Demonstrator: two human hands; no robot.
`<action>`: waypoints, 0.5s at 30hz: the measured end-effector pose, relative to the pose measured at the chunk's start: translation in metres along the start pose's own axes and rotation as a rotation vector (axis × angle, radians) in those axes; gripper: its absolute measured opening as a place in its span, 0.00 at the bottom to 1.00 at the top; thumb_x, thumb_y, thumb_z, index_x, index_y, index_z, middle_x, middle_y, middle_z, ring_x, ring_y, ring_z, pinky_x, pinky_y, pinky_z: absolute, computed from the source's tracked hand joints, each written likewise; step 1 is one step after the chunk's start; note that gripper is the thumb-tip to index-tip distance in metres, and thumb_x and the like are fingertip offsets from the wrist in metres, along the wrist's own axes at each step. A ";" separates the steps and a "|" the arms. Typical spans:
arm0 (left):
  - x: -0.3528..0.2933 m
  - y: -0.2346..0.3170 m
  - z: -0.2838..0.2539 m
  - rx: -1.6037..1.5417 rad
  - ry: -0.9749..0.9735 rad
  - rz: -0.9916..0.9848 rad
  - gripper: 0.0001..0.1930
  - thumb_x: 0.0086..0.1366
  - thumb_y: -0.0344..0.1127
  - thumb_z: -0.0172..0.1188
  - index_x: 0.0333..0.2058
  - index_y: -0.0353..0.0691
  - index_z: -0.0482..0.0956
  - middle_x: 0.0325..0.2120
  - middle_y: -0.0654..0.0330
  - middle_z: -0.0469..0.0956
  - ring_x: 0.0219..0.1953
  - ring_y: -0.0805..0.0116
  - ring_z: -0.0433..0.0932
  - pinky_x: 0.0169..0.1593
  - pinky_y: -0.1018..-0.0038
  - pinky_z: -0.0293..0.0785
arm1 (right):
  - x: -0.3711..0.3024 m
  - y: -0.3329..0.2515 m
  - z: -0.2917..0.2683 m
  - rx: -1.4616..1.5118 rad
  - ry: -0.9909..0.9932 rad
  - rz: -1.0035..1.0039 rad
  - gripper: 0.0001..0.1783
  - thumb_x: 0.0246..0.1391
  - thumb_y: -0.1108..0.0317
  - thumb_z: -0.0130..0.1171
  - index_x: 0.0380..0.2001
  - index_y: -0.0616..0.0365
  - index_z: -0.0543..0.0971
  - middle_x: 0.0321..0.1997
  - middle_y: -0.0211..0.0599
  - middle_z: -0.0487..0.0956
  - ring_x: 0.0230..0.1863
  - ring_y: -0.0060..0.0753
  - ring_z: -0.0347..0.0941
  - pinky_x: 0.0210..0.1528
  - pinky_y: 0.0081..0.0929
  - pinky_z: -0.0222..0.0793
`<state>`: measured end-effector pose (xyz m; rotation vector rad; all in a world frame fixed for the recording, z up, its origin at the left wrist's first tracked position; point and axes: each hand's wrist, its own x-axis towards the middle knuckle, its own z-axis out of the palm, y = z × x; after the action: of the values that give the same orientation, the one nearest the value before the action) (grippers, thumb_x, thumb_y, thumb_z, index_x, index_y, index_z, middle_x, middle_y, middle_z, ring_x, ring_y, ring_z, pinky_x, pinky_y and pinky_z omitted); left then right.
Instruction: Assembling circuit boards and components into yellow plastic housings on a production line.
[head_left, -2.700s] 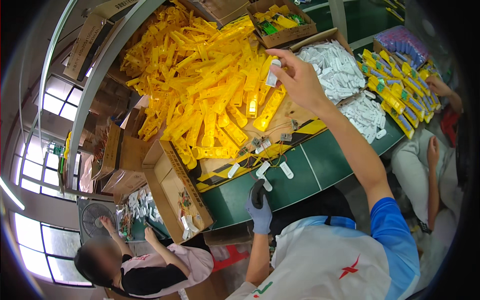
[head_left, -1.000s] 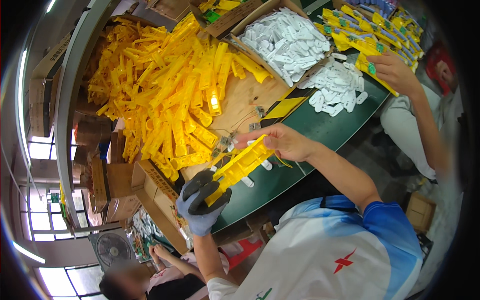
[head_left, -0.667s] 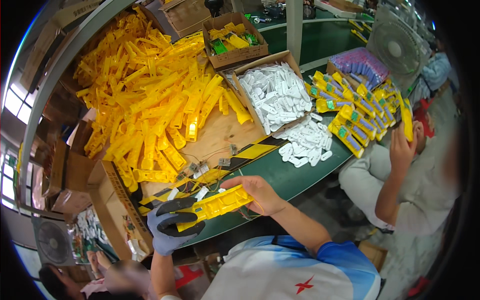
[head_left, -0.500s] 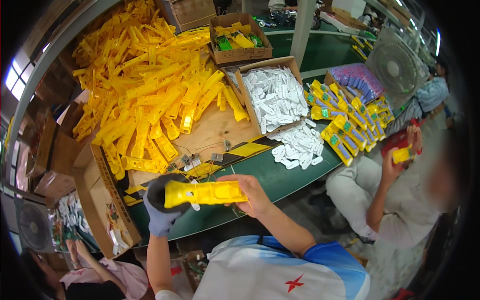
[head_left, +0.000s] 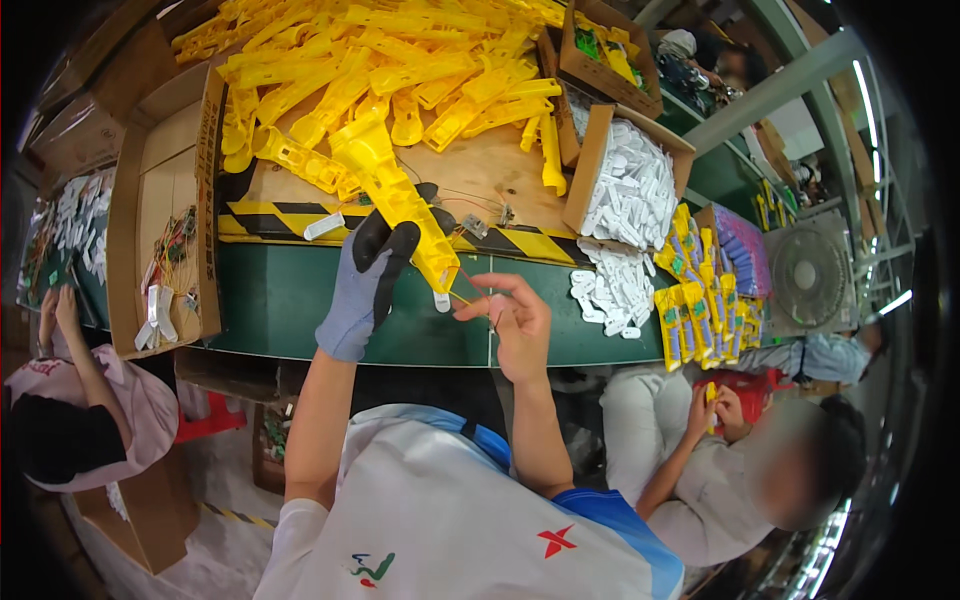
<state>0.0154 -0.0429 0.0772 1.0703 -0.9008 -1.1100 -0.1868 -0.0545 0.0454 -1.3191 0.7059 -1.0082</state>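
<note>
Yellow plastic formed the shell (head_left: 405, 205), held aslant over the green bench (head_left: 275, 300), broad end toward eleven o'clock, narrow end toward five. The left hand (head_left: 362, 280), gloved in grey and black, gripped it from the seven o'clock side, fingers closed about its middle. The bare right hand (head_left: 520, 325) was just off the narrow end, between four and five o'clock from the shell's middle, its fingers half curled beside a thin yellow wire (head_left: 459, 297); whether they pinched it, I could not tell.

By the same clock, a pile of similar shells (head_left: 400, 50) lay at twelve, and a white clip (head_left: 323, 226) between eight and nine. At nine stood a carton (head_left: 165, 140) with wires (head_left: 178, 245) and white parts (head_left: 157, 312) in it. A box (head_left: 592, 165) of white pieces (head_left: 632, 185) stood at three, with a loose heap (head_left: 608, 295) of them near four. One co-worker (head_left: 75, 430) sat at eight, another (head_left: 700, 490) between four and five, both hands around something small and yellow (head_left: 711, 405).
</note>
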 end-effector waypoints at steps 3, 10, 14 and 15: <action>0.001 -0.020 -0.008 -0.099 -0.004 0.037 0.16 0.69 0.41 0.55 0.50 0.38 0.71 0.39 0.64 0.75 0.42 0.75 0.74 0.47 0.76 0.70 | 0.006 -0.011 0.001 -0.262 -0.062 -0.110 0.20 0.64 0.60 0.52 0.48 0.67 0.74 0.39 0.46 0.81 0.45 0.37 0.78 0.52 0.35 0.71; -0.005 -0.007 -0.017 -0.169 0.034 0.071 0.18 0.69 0.39 0.54 0.51 0.32 0.73 0.40 0.63 0.76 0.40 0.76 0.70 0.46 0.78 0.67 | 0.013 0.020 -0.015 0.380 0.219 -0.451 0.21 0.66 0.58 0.44 0.50 0.64 0.70 0.58 0.51 0.70 0.57 0.48 0.70 0.64 0.43 0.59; -0.009 -0.017 -0.006 -0.478 0.125 0.064 0.20 0.68 0.37 0.57 0.53 0.32 0.71 0.46 0.61 0.76 0.46 0.75 0.71 0.51 0.77 0.66 | 0.002 0.045 -0.034 0.093 0.221 -0.521 0.23 0.62 0.54 0.52 0.49 0.63 0.69 0.54 0.52 0.72 0.57 0.47 0.69 0.63 0.45 0.61; -0.004 0.002 -0.001 -0.388 0.026 0.076 0.21 0.67 0.39 0.58 0.54 0.32 0.70 0.45 0.61 0.76 0.45 0.75 0.71 0.50 0.77 0.67 | 0.002 0.040 -0.021 0.014 0.203 -0.540 0.23 0.58 0.56 0.58 0.48 0.63 0.70 0.53 0.53 0.72 0.57 0.47 0.69 0.62 0.46 0.62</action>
<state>0.0157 -0.0386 0.0785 0.7229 -0.6640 -1.1476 -0.1966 -0.0675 0.0029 -1.4419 0.4961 -1.5943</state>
